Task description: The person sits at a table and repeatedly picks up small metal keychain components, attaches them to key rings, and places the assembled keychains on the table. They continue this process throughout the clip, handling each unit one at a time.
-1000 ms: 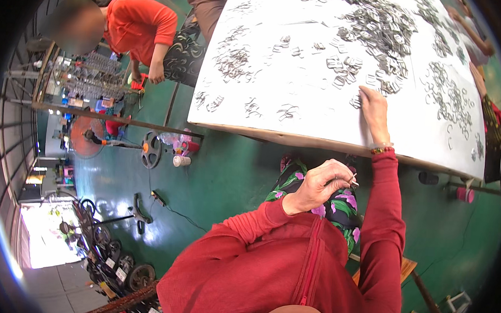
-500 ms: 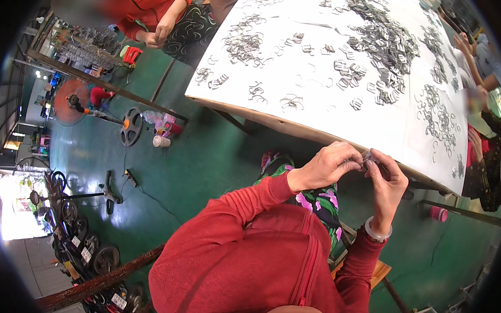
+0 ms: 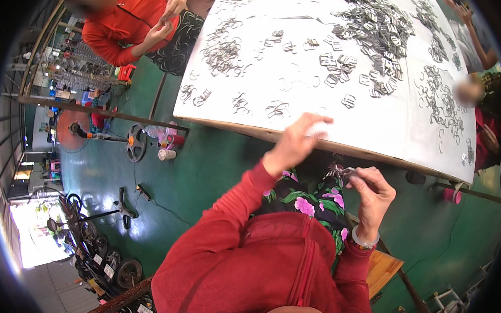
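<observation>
My left hand (image 3: 296, 144) is at the table's near edge, slightly blurred. Its index finger is stretched out and apart from the thumb, and I make out nothing held. Over my lap, the right hand (image 3: 375, 196) pinches a small cluster of thin metal pieces (image 3: 339, 172) between thumb and fingertips; their exact kind is too small to tell. On the white table (image 3: 369, 131), small groups of curved wire pieces (image 3: 277, 108) lie beyond the left hand. A lone flat metal buckle (image 3: 348, 101) sits farther in, near a big heap of similar buckles (image 3: 379, 30).
A person in an orange-red top (image 3: 134, 17) works at the far left, hands together. Other people sit along the right side (image 3: 491, 94). A standing fan (image 3: 75, 130), a white cup (image 3: 166, 154) and a pink container (image 3: 452, 195) stand off the table. A wooden stool (image 3: 382, 271) is beside me.
My left hand has parted from the right and moved left to the table edge, its fingers opening. The right hand has dropped slightly, still pinching the metal pieces. The view has shifted a little.
</observation>
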{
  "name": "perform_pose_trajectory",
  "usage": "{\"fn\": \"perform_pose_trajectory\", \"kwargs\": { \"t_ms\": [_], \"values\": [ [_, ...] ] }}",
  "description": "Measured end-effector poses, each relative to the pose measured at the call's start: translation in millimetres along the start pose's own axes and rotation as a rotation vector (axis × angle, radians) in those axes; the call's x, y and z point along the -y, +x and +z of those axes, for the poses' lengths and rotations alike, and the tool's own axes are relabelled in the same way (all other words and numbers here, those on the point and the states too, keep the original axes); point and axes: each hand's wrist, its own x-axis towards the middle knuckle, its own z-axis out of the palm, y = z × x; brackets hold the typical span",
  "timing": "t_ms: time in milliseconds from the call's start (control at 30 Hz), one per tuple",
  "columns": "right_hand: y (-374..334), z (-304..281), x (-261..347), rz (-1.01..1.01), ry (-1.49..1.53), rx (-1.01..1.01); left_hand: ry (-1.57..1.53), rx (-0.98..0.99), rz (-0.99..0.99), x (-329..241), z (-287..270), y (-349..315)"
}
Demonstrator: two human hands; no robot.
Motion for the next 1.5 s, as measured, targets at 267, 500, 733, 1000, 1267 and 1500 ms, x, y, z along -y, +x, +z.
{"fn": "perform_pose_trajectory", "kwargs": {
  "t_ms": [267, 500, 733, 1000, 1267, 1500],
  "values": [
    [-2, -6, -19, 0.069, -0.087, 0.045, 0.743, 0.383, 0.330, 116, -25, 131],
    [-5, 1, -18, 0.109, -0.063, -0.052, 0.879, 0.348, 0.314, 114, -24, 117],
    [-10, 3, -15, -0.017, -0.095, -0.101, 0.194, 0.069, -0.039, 37, 3, 38],
    [-24, 9, -18, -0.013, 0.002, -0.195, -0.320, 0.161, -0.087, -73, 16, -43],
    [-35, 18, -16, -0.064, 0.023, -0.254, -0.103, 0.031, 0.154, -58, 31, -59],
    [-32, 12, -24, -0.170, -0.117, -0.179, -0.141, -0.002, 0.158, -56, 41, -53]
  ]
}}
